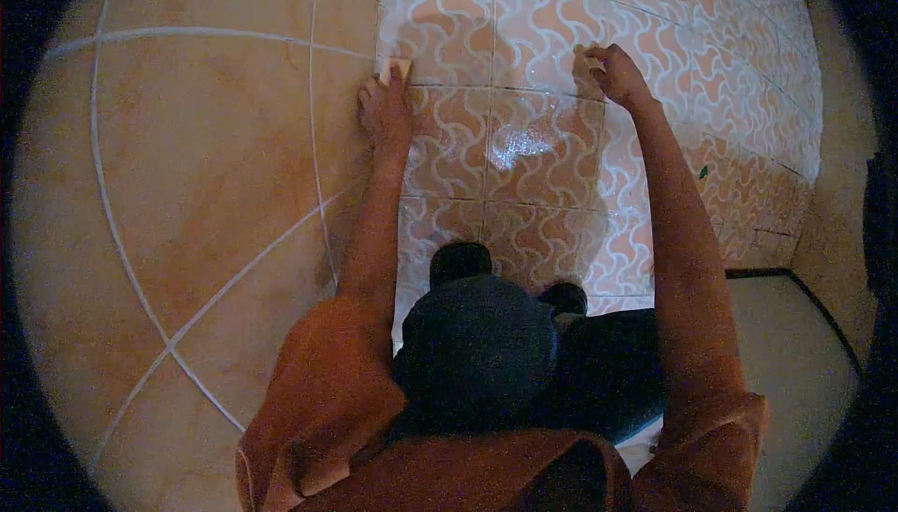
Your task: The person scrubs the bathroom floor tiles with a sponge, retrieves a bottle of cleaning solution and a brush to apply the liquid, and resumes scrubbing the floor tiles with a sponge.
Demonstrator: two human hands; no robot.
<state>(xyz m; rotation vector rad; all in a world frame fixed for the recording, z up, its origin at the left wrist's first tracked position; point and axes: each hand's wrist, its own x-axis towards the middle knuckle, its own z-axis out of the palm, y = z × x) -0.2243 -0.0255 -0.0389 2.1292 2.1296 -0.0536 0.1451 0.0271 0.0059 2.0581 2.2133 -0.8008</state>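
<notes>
My left hand (385, 110) holds a small pale, flat block (397, 70) against the left edge of the patterned tiles (449, 124), beside the plain tan surface. Over the tiles to the right, my right hand (615, 74) has its fingers pinched round a small yellowish piece (586, 56), partly covered by the fingers. A shiny wet-looking patch (520, 145) lies on the tiles between my hands.
A tan surface with white curved lines (215, 185) fills the left side. My knees and dark shoes (460, 261) are below the hands. A small green bit (703, 173) lies on the tiles, above a pale dark-edged panel (786, 353) at lower right.
</notes>
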